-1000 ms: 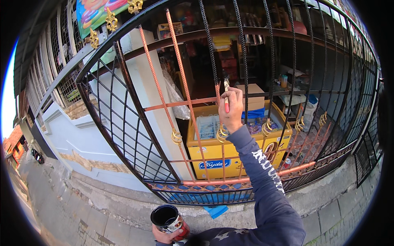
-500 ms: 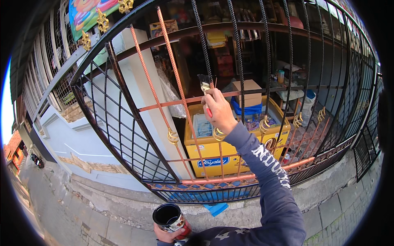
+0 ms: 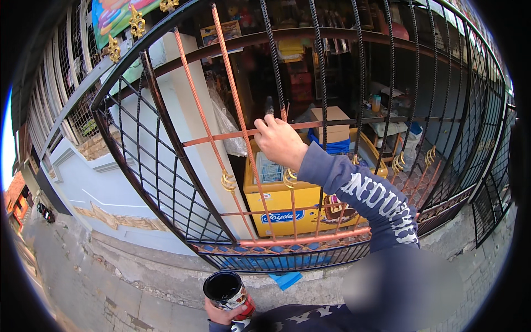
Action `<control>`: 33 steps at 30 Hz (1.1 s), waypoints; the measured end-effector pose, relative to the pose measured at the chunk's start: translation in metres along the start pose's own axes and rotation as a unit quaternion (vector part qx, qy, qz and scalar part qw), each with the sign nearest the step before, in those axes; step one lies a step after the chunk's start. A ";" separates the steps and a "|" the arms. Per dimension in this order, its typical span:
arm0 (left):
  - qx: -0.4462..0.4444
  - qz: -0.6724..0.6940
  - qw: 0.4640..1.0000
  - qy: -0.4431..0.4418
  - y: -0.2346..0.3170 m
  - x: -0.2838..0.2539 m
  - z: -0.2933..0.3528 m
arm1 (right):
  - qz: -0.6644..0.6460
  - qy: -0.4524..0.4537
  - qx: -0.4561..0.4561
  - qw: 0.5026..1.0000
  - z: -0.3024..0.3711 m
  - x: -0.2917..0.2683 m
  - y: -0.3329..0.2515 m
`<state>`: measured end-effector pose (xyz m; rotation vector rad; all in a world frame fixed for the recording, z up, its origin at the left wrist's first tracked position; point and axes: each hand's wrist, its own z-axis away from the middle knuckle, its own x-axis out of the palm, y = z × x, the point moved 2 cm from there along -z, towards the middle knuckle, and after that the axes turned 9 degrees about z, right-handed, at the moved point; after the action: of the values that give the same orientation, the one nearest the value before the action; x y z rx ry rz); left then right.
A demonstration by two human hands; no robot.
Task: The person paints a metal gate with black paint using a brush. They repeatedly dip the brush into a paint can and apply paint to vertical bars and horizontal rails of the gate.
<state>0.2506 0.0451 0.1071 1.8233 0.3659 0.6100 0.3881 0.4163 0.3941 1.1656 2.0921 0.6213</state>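
My right hand (image 3: 279, 143) is raised to the metal fence (image 3: 326, 83) and closed around a paintbrush (image 3: 269, 104). Only the dark bristle end shows above my fingers, beside a twisted upright bar; the handle is hidden. That bar is black above and reddish-brown near my hand. Two twisted bars to the left are reddish-brown, as is the crossbar (image 3: 213, 137) by my knuckles. Low down, my left hand (image 3: 225, 315) is wrapped round a printed red-and-white tin (image 3: 237, 301), held upright, with a black inside.
Behind the bars stands a yellow chest freezer (image 3: 260, 199) with a cardboard box (image 3: 332, 124) on it. Gold ornaments (image 3: 228, 181) sit on several bars. A blue sheet (image 3: 285, 280) lies at the fence's foot, by the concrete ledge. A pale wall (image 3: 110, 193) runs along the left.
My right hand has shifted a little left and turned, so its back now faces me and the brush shows less. The left hand still holds the tin.
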 end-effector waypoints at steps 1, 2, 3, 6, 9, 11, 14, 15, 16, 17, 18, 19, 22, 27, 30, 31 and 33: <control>0.012 -0.005 1.000 -0.010 0.003 0.002 -0.001 | 0.014 -0.072 0.060 0.995 -0.003 0.002 0.001; 0.000 -0.006 1.000 -0.009 0.005 0.004 -0.001 | 0.027 -0.143 0.122 0.982 -0.004 0.003 0.003; 0.002 -0.013 1.000 -0.012 0.007 0.005 -0.001 | 0.036 -0.219 0.175 0.959 -0.004 0.005 0.003; -0.004 -0.003 1.000 0.000 0.008 0.008 -0.001 | 0.028 -0.105 0.113 0.988 -0.004 0.001 0.001; 0.002 -0.007 1.000 0.015 0.005 0.008 0.003 | 0.006 -0.058 0.084 0.995 -0.002 0.002 0.000; 0.007 -0.016 1.000 0.017 0.004 0.004 0.006 | 0.029 -0.088 0.086 0.992 -0.003 0.006 0.002; 0.018 -0.024 1.000 0.008 -0.003 -0.005 0.002 | -0.026 -0.077 0.105 0.991 -0.008 0.009 -0.001; 0.024 -0.035 0.999 0.006 -0.005 -0.007 0.000 | -0.040 -0.046 0.088 0.994 -0.011 0.008 -0.003; 0.030 -0.045 0.999 0.006 -0.009 -0.009 0.000 | -0.031 0.002 0.064 0.997 -0.014 0.006 -0.005; 0.040 -0.053 0.998 0.003 -0.011 -0.010 0.001 | -0.019 -0.028 0.095 0.995 -0.015 0.007 -0.004; 0.051 -0.061 0.997 0.001 -0.013 -0.012 0.001 | -0.006 -0.070 0.127 0.989 -0.017 0.009 -0.004; 0.062 -0.069 0.996 -0.002 -0.015 -0.013 0.001 | 0.007 -0.107 0.158 0.982 -0.018 0.010 -0.002; -0.014 -0.044 0.999 -0.016 -0.021 -0.020 -0.003 | -0.036 0.010 0.172 0.984 -0.019 0.007 -0.001; -0.065 -0.064 0.996 -0.018 -0.027 -0.030 0.003 | -0.041 -0.055 0.205 0.976 -0.017 0.012 -0.004; 0.008 -0.060 0.998 0.003 -0.023 -0.029 0.006 | -0.042 -0.015 0.224 0.974 -0.019 0.011 -0.006; 0.046 -0.056 0.997 0.012 -0.019 -0.027 0.009 | -0.032 0.008 0.234 0.972 -0.020 0.010 -0.006; 0.025 -0.070 0.997 0.007 -0.014 -0.021 0.011 | -0.042 -0.006 0.246 0.968 -0.021 0.011 -0.006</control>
<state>0.2402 0.0301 0.0868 1.8240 0.5168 0.5212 0.3654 0.4209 0.4011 1.3248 2.3451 0.0467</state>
